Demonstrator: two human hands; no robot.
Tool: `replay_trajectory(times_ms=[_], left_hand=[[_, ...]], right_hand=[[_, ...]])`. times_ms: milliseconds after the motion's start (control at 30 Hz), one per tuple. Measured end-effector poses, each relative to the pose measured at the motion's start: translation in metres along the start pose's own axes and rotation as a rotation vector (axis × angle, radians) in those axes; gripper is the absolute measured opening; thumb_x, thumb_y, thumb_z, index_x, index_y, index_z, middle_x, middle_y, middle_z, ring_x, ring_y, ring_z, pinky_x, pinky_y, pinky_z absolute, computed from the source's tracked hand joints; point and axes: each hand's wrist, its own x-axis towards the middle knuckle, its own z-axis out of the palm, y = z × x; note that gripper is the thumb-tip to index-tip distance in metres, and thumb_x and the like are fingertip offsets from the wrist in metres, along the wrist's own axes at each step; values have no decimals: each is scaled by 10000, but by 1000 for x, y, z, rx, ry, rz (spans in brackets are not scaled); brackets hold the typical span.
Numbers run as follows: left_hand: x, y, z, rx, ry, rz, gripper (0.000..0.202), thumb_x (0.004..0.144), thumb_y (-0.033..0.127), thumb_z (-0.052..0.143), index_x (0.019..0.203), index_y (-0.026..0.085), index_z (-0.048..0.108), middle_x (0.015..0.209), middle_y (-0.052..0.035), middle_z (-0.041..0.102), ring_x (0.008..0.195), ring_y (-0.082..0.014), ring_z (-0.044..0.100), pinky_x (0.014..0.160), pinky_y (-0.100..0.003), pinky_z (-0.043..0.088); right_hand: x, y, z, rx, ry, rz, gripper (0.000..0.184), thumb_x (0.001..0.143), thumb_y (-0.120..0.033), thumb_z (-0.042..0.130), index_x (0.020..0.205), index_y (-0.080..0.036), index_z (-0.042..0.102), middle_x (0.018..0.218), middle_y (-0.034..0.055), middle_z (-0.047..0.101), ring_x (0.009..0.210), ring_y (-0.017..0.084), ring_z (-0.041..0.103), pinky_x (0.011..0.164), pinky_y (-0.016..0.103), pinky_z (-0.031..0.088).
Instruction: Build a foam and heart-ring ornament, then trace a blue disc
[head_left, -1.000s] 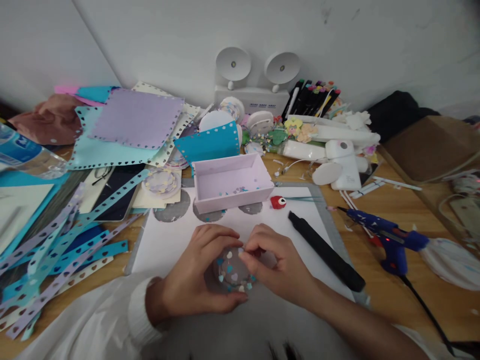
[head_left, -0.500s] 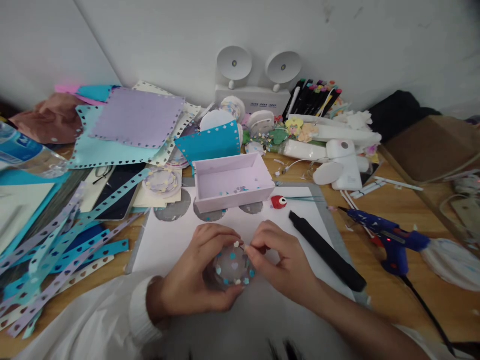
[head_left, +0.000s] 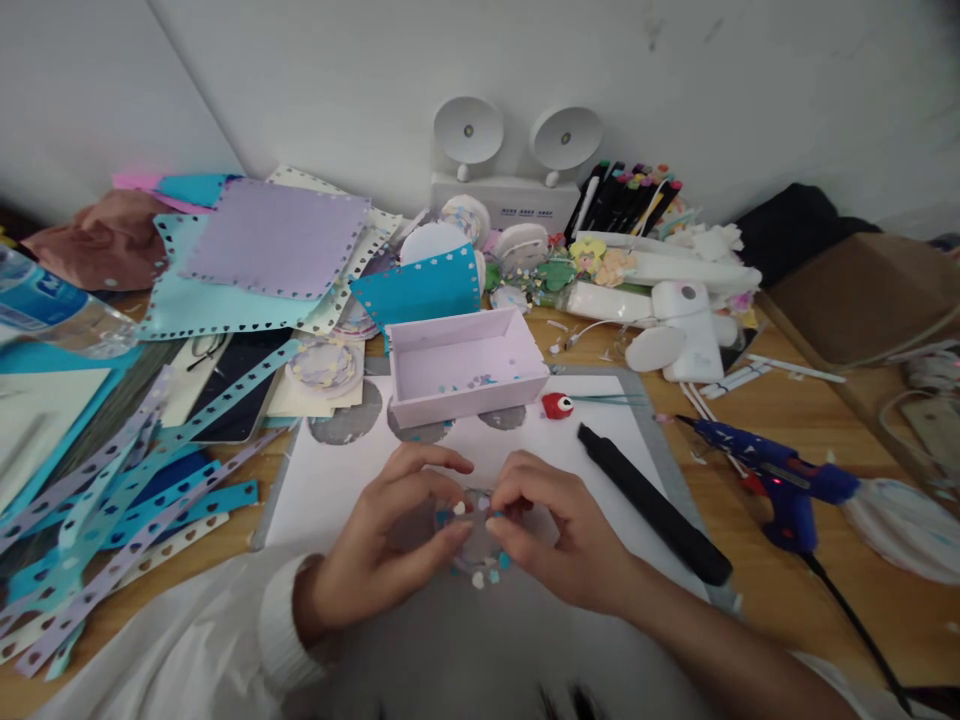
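Observation:
Between my two hands is a clear round piece (head_left: 480,548), its rim dotted with small blue, white and lilac hearts and other cut-outs. My left hand (head_left: 397,530) curves round its left side, thumb and fingertips close together on the rim beside a white heart. On the other side, my right hand (head_left: 559,530) pinches the upper right rim between thumb and bent fingers. The fingers hide part of the piece. Beyond the hands stands a lilac open box (head_left: 465,400) with small cut-outs inside, on a white sheet (head_left: 330,490).
A black pen-shaped tool (head_left: 652,505) and tweezers with a red end (head_left: 557,405) lie right of the hands. Farther right rests a blue glue gun (head_left: 772,470). Punched paper strips (head_left: 135,500) cover the left. Foam sheets (head_left: 277,235) and markers (head_left: 630,205) are behind.
The round piece has turned and shifted slightly toward me and right. My left hand's wide grip has become a narrower one, its thumb moving up. The right hand stays at the rim.

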Motion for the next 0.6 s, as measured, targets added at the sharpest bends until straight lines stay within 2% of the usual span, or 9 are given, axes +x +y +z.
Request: replay_trajectory(times_ms=[100,267,600], left_hand=[[1,1,0,-35,13,-50,42,889,199,597,888,207,639,1102,-76,624,1075,-211,575,925,-352,462],[2,1,-1,-91,10,-132,143,909,248,585,796,199,658,1052,-75,649,1040,-214,583,919,-365,466],[1,-2,-2,-153,-4,-113,158,884,292,626,752,220,674,1104,-58,686,1174,-254,500,1029,-473,382]], right_hand=[[0,-1,-1,58,-45,19,99,815,-157,575,723,-189,592,676,-4,519,667,135,502,603,267,401],[0,1,-1,116,-45,58,112,794,-119,583,703,-183,579,668,-12,500,655,126,487,595,254,388],[0,2,0,148,-24,116,137,801,-142,597,674,-185,568,657,-18,506,635,119,477,581,252,374]])
